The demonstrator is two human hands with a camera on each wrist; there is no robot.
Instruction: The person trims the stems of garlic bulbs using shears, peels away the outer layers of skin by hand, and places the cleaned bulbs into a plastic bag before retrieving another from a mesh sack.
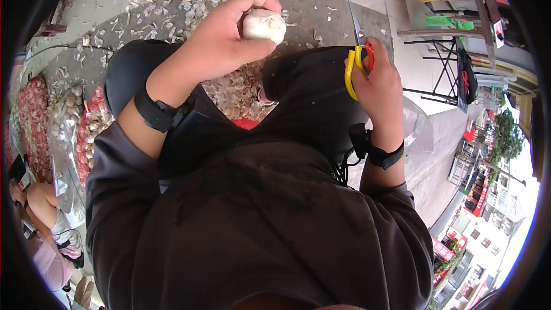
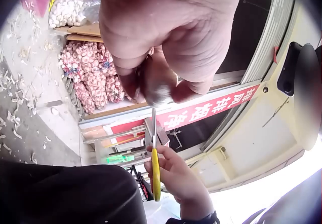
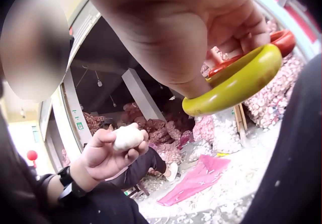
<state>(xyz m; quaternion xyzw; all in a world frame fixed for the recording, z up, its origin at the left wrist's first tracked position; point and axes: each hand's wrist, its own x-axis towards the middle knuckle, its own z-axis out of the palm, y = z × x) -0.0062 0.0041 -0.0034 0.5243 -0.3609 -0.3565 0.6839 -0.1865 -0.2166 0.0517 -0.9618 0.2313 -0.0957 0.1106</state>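
In the head view, my left hand (image 1: pixel 224 46) grips a white garlic bulb (image 1: pixel 265 26) between thumb and fingers, held out over my knees. The bulb (image 3: pixel 128 137) also shows in the right wrist view, its smooth pale side uncovered. My right hand (image 1: pixel 379 83) holds a pair of scissors (image 1: pixel 359 60) with one yellow and one red handle, thumb through the yellow loop. The blades point up and away from me, to the right of the bulb and apart from it. In the left wrist view the fingers hide most of the bulb (image 2: pixel 160 83).
Garlic skins and stalk bits (image 1: pixel 195 14) litter the floor, with a heap of scraps (image 1: pixel 238 92) between my legs. Net sacks of garlic (image 1: pixel 34 132) stand at the left, near another person's leg (image 1: pixel 43 204). A pink sheet (image 3: pixel 193 178) lies on the ground. A black folding frame (image 1: pixel 445 69) stands right.
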